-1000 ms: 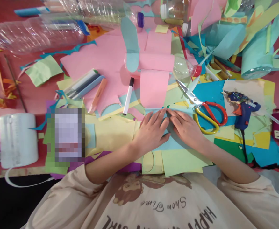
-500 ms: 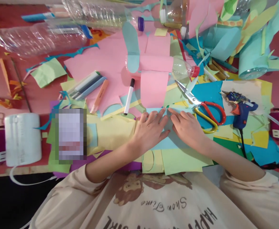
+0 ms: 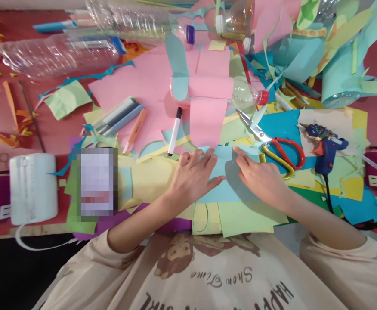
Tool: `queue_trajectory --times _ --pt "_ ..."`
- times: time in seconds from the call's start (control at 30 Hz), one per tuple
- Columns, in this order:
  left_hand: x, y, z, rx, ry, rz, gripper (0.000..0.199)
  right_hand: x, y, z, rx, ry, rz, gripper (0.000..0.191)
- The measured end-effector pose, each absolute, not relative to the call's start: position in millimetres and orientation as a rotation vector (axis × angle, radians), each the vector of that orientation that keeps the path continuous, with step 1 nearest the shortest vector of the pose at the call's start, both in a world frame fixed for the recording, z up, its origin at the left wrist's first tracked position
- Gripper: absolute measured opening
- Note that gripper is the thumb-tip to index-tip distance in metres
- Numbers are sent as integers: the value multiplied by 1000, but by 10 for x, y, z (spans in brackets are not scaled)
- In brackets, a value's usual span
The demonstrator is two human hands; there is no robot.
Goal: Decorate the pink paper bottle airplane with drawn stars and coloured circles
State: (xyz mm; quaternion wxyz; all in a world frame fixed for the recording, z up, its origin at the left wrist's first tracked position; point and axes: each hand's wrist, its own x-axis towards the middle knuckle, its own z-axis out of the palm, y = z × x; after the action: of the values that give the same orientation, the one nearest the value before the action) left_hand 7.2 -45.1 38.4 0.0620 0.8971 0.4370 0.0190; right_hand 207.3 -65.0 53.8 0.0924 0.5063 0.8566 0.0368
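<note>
A light blue paper lies flat before me. My left hand rests on its left part, fingers spread and pointing away from me. On the right part lies my right hand, its index fingertip touching the paper's far edge, the fingers extended. Neither hand grips anything. Just beyond my right hand are scissors with red and yellow handles. Past the far edge stands out a plastic bottle wrapped in pink paper. Pale green paper lies at the near side.
A blurred phone and a white box-shaped device are at the left. Markers lie on pink paper. A blue glue gun is at the right. Plastic bottles line the back left.
My hands have moved apart along the light blue paper, the left one leftward and the right one slightly rightward, which uncovers more of the paper between them.
</note>
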Motion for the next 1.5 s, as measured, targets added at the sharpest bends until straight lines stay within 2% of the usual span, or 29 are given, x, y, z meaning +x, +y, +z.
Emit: queue_trajectory --times 0.67,1.5 --pt "-159 -504 387 2794 1360 94 37 2269 -706 528 1626 2518 330 27" --pt "-239 -505 394 2700 1422 98 40 2403 -759 475 1726 2439 316 23"
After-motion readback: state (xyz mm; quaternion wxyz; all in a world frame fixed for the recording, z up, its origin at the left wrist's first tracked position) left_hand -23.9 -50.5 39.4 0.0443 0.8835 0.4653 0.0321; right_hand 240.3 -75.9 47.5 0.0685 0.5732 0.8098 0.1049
